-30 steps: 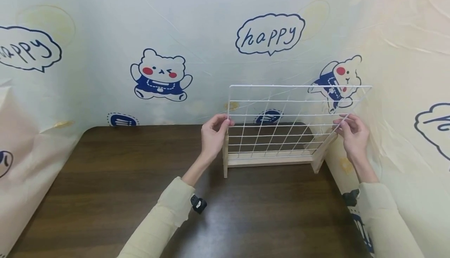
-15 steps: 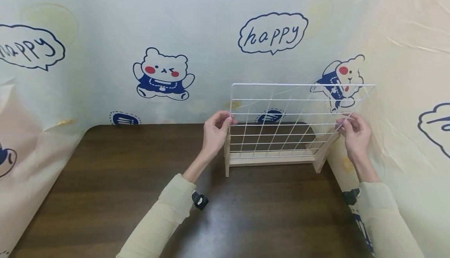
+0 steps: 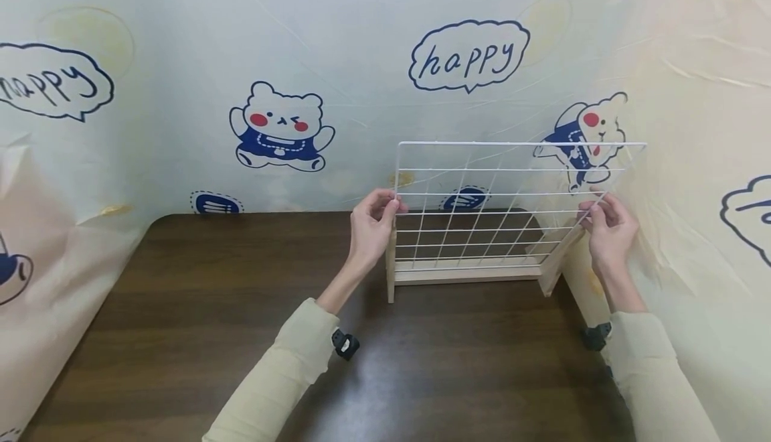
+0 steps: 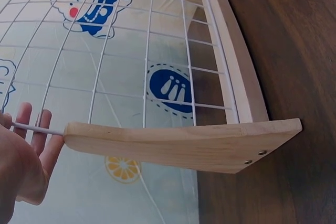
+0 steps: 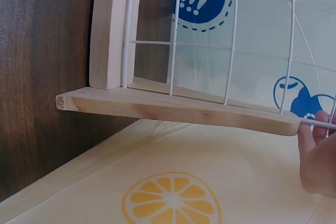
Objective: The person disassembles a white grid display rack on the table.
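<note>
A white wire grid panel [image 3: 470,211] stands in a pale wooden frame [image 3: 466,274] at the right of the table. In the head view my left hand [image 3: 370,228] pinches the panel's left edge wire between thumb and fingers, just above the frame's left side piece [image 4: 163,142]. On the opposite edge my right hand [image 3: 610,228] pinches the wire just above the right side piece [image 5: 178,109]. The panel rises well above both hands. In the left wrist view, two screw heads show low on the left side piece. Only part of each hand shows in the wrist views.
The brown wooden table [image 3: 241,321] stretches out to the left and front. Behind it hangs a pale printed cloth [image 3: 361,40] with bears and "happy" bubbles. A cloth side wall [image 3: 693,241] runs close along the right arm.
The whole scene shifts slightly in the head view. Both hands keep their hold on the grid panel, which stays in the wooden frame.
</note>
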`<state>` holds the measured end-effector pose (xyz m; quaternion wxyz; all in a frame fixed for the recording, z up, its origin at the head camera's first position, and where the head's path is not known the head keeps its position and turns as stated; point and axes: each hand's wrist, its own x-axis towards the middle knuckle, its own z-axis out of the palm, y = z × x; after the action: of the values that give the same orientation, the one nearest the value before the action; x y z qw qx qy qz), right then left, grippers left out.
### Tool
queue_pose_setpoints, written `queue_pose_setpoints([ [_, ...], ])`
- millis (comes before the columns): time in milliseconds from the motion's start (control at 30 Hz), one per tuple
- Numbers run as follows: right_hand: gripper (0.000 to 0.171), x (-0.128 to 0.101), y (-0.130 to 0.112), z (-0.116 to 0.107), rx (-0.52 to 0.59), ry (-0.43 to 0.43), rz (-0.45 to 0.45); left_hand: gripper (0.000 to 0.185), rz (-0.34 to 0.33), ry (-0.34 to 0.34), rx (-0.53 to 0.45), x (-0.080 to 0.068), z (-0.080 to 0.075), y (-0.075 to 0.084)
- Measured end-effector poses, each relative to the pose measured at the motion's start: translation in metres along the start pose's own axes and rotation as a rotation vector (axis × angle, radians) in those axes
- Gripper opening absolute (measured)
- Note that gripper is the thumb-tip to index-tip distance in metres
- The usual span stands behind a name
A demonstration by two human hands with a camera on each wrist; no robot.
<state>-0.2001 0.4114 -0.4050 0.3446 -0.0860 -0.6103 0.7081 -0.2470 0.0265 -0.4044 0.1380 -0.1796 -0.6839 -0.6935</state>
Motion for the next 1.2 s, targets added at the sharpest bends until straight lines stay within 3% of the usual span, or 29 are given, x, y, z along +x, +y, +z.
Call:
queue_pose_setpoints([
  [200,0.029,-0.003,-0.004,0.005,-0.007,0.038,-0.025,0.010,0.032,0.005,0.015,0.000,0.002,-0.004],
  [533,0.027,-0.008,-0.004,0.011,-0.100,0.040,-0.141,0.010,0.058,-0.014,0.038,0.001,0.003,-0.004],
  [800,0.030,-0.006,-0.006,0.014,-0.139,0.053,-0.137,0.010,0.072,0.015,0.044,-0.005,0.003,0.032],
  [1100,0.029,0.002,0.005,0.008,-0.046,0.091,-0.129,0.010,0.070,0.029,0.000,-0.005,0.005,0.031],
  [1200,0.028,0.005,0.009,0.005,0.051,0.090,-0.116,0.011,0.075,0.032,-0.026,-0.004,0.005,0.031],
])
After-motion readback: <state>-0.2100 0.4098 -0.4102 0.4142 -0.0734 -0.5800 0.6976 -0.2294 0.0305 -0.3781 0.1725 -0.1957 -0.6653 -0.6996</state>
